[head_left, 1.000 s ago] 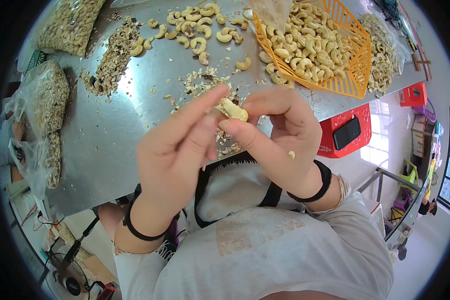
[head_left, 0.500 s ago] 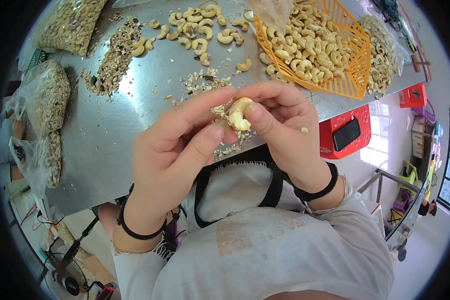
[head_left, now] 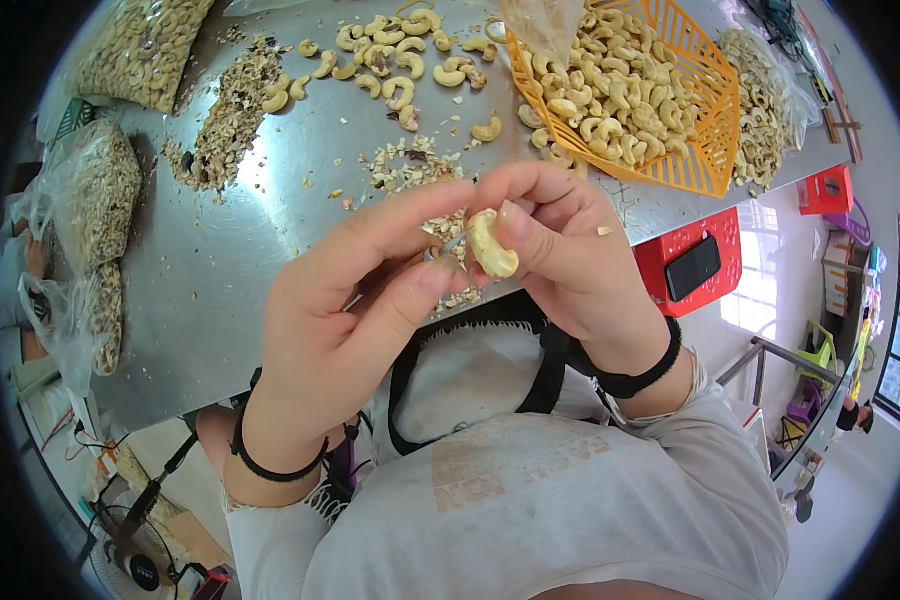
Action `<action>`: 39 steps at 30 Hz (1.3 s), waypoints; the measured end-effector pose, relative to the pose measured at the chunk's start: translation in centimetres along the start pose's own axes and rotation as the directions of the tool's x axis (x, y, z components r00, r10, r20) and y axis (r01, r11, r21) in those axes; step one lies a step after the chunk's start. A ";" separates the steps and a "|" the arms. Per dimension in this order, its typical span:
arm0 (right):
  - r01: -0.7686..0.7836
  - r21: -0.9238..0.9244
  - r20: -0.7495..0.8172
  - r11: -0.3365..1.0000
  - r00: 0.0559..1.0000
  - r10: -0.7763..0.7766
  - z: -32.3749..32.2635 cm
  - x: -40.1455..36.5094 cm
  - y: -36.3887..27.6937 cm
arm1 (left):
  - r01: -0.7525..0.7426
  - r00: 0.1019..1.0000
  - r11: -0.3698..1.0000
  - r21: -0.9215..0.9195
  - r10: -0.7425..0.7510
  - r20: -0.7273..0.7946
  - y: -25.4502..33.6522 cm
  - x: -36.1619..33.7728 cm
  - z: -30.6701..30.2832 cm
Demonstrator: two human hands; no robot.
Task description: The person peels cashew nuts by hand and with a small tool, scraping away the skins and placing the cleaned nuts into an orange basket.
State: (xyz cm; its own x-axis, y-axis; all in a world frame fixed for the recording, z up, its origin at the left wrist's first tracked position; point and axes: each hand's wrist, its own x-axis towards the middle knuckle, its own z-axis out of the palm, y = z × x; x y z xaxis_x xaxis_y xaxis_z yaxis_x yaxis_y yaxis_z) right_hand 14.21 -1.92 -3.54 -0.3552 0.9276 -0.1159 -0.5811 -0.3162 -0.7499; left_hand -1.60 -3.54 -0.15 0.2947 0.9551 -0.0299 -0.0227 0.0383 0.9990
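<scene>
A pale curved cashew (head_left: 492, 246) is pinched between the thumb and fingers of my right hand (head_left: 565, 240). Just left of it, my left hand (head_left: 355, 285) is closed, thumb against fingers, on a small thin object whose metallic tip (head_left: 454, 243) shows near the nut; most of it is hidden. Under and behind my hands, pale skin flakes (head_left: 410, 168) lie on the metal table (head_left: 195, 290). Loose cashews (head_left: 400, 92) are spread beyond the flakes.
An orange basket (head_left: 715, 150) full of cashews stands at the back right, beside a bag of cashews (head_left: 763, 115). Bags of nuts (head_left: 105, 190) and a crumb heap (head_left: 232, 115) lie left. A phone (head_left: 693, 270) rests on a red stool (head_left: 732, 235). A co-worker's hand (head_left: 36, 258) shows far left.
The cashew has turned in my right fingers and shifted slightly right and down. My left fingers have drawn a little apart from it, and the thin metallic tip now shows.
</scene>
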 end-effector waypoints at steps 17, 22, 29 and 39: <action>-0.069 0.014 0.032 0.998 0.997 0.068 0.0 0.0 -0.2 | -0.045 0.999 0.994 0.095 0.042 0.031 -0.1 -0.1 -0.3; -0.083 0.023 0.015 0.996 0.996 0.082 0.1 0.0 -0.3 | -0.133 0.990 0.964 0.229 0.139 -0.007 -0.6 -0.1 0.1; -0.054 0.083 0.054 0.995 0.997 0.049 0.0 0.1 -0.1 | -0.124 0.991 0.981 0.148 0.115 0.074 -0.1 -0.1 -0.5; -0.018 0.123 0.061 0.992 0.998 0.011 -0.2 0.0 0.4 | -0.295 0.954 0.848 0.440 0.284 0.094 -0.2 0.3 -0.5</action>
State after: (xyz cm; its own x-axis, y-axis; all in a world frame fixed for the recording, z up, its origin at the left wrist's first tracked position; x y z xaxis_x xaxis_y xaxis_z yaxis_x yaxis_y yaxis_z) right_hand 14.11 -1.98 -3.95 -0.4057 0.9101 -0.0839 -0.6604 -0.3554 -0.6615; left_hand -1.98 -3.17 -0.39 0.3642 0.8949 0.2578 0.3139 -0.3786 0.8707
